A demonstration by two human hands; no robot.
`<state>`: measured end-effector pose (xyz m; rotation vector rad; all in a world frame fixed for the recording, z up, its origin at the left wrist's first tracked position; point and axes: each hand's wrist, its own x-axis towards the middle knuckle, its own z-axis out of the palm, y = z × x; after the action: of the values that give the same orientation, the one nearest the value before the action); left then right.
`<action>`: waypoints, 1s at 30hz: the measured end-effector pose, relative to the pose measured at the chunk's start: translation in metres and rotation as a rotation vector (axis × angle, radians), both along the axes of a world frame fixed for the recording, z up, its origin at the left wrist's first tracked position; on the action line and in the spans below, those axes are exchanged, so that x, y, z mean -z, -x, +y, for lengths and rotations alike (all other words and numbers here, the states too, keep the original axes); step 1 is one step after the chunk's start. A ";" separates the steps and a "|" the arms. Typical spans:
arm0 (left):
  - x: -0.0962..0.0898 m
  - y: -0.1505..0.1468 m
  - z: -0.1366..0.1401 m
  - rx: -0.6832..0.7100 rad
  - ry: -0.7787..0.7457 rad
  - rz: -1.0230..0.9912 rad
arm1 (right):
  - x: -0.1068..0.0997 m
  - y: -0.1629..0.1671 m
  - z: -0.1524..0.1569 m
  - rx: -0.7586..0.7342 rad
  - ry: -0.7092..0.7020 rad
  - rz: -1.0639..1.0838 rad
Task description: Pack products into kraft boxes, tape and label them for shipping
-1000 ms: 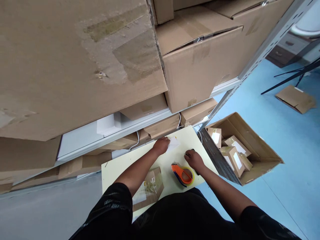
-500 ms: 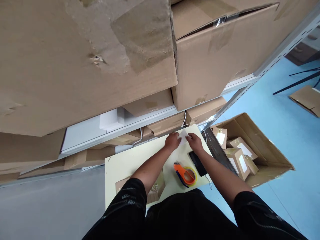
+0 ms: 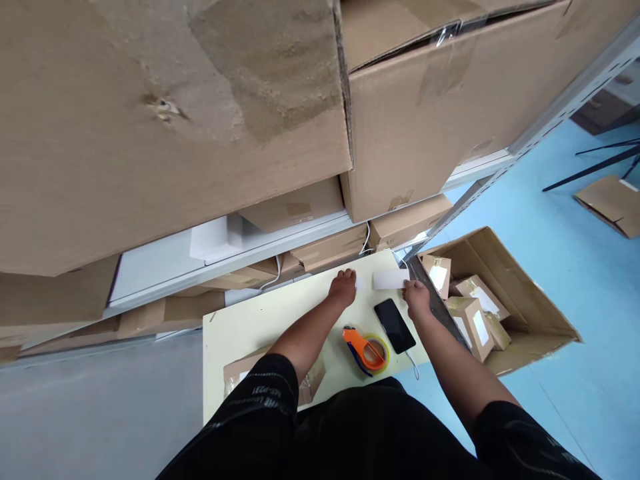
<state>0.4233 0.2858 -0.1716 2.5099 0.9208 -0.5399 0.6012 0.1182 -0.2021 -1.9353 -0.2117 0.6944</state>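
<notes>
My right hand (image 3: 417, 298) pinches the right end of a blank white label (image 3: 390, 279) above the far right part of the small cream table (image 3: 250, 333). To its left, my left hand (image 3: 343, 287) is closed, fingers curled, with a sliver of white paper (image 3: 359, 285) showing at the thumb side. Closer to my body lie a black phone (image 3: 395, 325) and an orange tape dispenser (image 3: 363, 348) with a roll of clear yellowish tape (image 3: 383, 353). Partly under my left forearm is a small taped cardboard box (image 3: 313, 381).
Right of the table stands an open carton (image 3: 530, 293) holding several small labelled boxes (image 3: 473, 323). Ahead, a metal shelf (image 3: 280, 250) carries large cardboard boxes (image 3: 420, 120) close above the table. A white cable (image 3: 415, 365) hangs from the phone at the table's edge.
My hands have moved apart. The right went right and toward me, drawing out the white label, now fully visible; the left stayed nearly in place with a bit of white paper.
</notes>
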 end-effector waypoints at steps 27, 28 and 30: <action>-0.186 0.292 -0.084 -0.882 0.989 -1.092 | -0.199 0.298 -0.080 -0.741 -0.375 -0.873; -0.187 0.306 -0.086 -0.876 0.950 -1.117 | -0.200 0.312 -0.080 -0.693 -0.377 -0.767; -0.191 0.331 -0.090 -0.874 0.890 -1.164 | -0.202 0.336 -0.078 -0.552 -0.397 -0.462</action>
<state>0.0925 0.1953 0.0193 1.0633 0.8423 0.6265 0.2655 0.0398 -0.0003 -1.6253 -1.1164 0.4883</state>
